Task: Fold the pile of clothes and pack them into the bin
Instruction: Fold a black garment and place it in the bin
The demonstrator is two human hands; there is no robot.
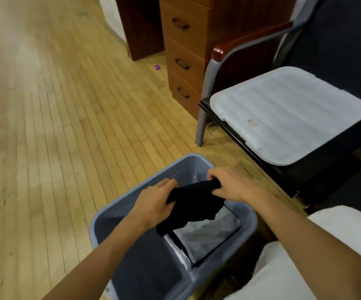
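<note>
We hold a black garment (193, 202) over the open grey bin (119, 215), our left hand (153, 202) gripping one bunched end and our right hand (229, 185) curled round the other, so the cloth hangs slack between them with its lower edge drooping toward a folded grey piece (210, 237) already lying on the right side of the bin floor. The garment looks crumpled, not squared, and we judge that as the main risk: lowered as it is, it could land in a heap, sprawl across the folded piece and spoil the neat stack, or catch on the bin's rim. Releasing one hand before the other might also let it twist open. The bin's white lid (288, 113) rests on the dark seat of the chair (218, 55) to our right, well apart from the bin, with a wooden drawer unit (184, 50) beyond it. A small faint mark shows on the lid, too blurred to read; we find no legible brand, label or writing anywhere.
</note>
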